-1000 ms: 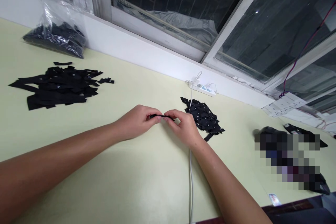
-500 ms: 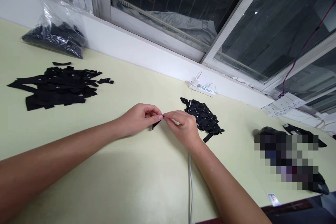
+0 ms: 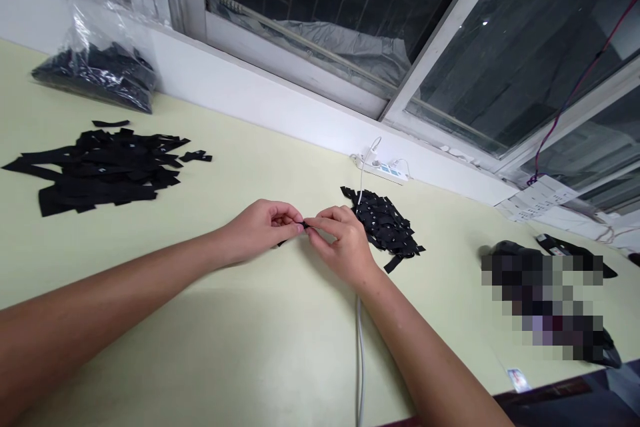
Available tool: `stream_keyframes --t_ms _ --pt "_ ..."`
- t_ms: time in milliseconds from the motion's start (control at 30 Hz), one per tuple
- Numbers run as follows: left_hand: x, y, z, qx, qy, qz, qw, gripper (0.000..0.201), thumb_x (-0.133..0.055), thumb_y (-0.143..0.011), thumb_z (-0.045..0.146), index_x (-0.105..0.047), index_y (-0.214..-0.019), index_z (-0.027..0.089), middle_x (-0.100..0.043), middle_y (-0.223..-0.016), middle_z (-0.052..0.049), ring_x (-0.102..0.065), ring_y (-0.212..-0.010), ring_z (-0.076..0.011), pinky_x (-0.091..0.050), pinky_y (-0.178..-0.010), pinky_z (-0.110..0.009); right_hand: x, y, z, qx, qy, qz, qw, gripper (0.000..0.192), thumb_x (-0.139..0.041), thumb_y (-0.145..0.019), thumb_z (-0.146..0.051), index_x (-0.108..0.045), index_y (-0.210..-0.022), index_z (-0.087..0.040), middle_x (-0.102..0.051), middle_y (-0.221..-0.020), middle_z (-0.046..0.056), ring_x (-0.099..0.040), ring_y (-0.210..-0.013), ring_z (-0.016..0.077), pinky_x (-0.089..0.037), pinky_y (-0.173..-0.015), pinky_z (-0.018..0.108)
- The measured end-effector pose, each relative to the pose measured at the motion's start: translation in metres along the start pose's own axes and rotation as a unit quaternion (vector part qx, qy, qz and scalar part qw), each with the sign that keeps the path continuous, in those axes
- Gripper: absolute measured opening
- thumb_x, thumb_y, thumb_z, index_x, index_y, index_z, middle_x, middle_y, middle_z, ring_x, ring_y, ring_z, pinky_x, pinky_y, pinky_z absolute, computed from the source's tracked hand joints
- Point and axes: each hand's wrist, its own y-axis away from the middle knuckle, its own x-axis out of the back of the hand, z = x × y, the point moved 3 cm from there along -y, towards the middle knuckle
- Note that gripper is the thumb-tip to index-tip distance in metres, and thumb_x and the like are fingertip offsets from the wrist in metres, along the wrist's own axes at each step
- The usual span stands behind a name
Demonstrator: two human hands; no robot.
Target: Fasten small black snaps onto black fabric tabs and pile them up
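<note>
Bare table (image 3: 240,347) lies open across the lower centre and between the two black piles. A large pile (image 3: 100,170) blocks the left, a small pile (image 3: 385,227) sits just right of the hands, and a white cable (image 3: 359,347) crosses the lower middle.

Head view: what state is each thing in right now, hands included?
Left hand: fingers pinched on the black strip.
Right hand: fingers pinched on the same strip.
Black strip: held between both hands, mostly hidden.
Small pile: loose heap beside the right hand.
Large pile: spread flat, far left.
Plastic bag: holds dark pieces, against the wall.
White cable: plugged into the power strip.
</note>
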Motion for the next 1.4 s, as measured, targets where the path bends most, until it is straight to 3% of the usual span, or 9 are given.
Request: stream_keyframes --t_ms 200,400,667,1100,1400 --pt "0.001 0.001 0.003 -0.029 -0.025 0.008 0.999 0.03 -0.065 -0.082 0.048 -0.072 -0.087 0.019 -0.066 -0.078 -0.002 -0.058 -0.074 -0.0163 -0.046 -0.068 -0.028 -0.003 0.001 0.002 -0.007 0.021 0.002 1.0 0.02 -0.062 -0.09 -0.021 -0.077 -0.101 -0.029 -0.07 -0.089 0.005 -0.059 -0.083 0.0197 -0.047 -0.079 0.037" --pt "0.001 0.0 -0.003 -0.029 -0.034 0.018 0.999 0.029 -0.069 -0.079 0.048 -0.073 -0.085 0.019 -0.069 -0.077 -0.002 -0.06 -0.074 -0.0175 -0.046 -0.067 -0.028 -0.002 0.002 -0.005 -0.01 0.002 -0.012 1.0 0.02 -0.062 -0.089 -0.021 -0.077 -0.101 -0.026 -0.071 -0.088 0.005 -0.061 -0.082 0.0192 -0.048 -0.079 0.036" --pt "0.003 0.0 -0.007 -0.027 -0.063 0.022 0.997 0.033 -0.063 -0.083 0.051 -0.075 -0.089 0.02 -0.07 -0.079 -0.004 -0.061 -0.074 -0.0189 -0.046 -0.064 -0.029 -0.001 0.001 -0.007 -0.103 -0.091 -0.05 0.989 0.017 -0.063 -0.088 -0.023 -0.077 -0.097 -0.026 -0.072 -0.087 0.003 -0.065 -0.083 0.0175 -0.052 -0.074 0.032" --pt "0.0 0.004 -0.003 -0.003 -0.073 0.007 0.997 0.027 -0.064 -0.083 0.046 -0.075 -0.088 0.022 -0.072 -0.079 -0.002 -0.063 -0.076 -0.0194 -0.046 -0.066 -0.029 -0.007 0.003 -0.009 -0.162 -0.112 -0.026 0.98 0.017 -0.063 -0.081 -0.021 -0.077 -0.088 -0.026 -0.074 -0.079 -0.001 -0.062 -0.065 0.0141 -0.05 -0.063 0.028" --pt "-0.003 0.006 0.0 -0.011 -0.159 -0.007 0.987 0.026 -0.059 -0.084 0.042 -0.076 -0.085 0.023 -0.073 -0.08 -0.001 -0.065 -0.075 -0.0201 -0.046 -0.067 -0.03 -0.011 0.005 -0.01 -0.198 -0.12 -0.044 0.972 0.017 -0.062 -0.075 -0.021 -0.077 -0.083 -0.024 -0.073 -0.075 -0.001 -0.059 -0.06 0.0133 -0.047 -0.058 0.027"
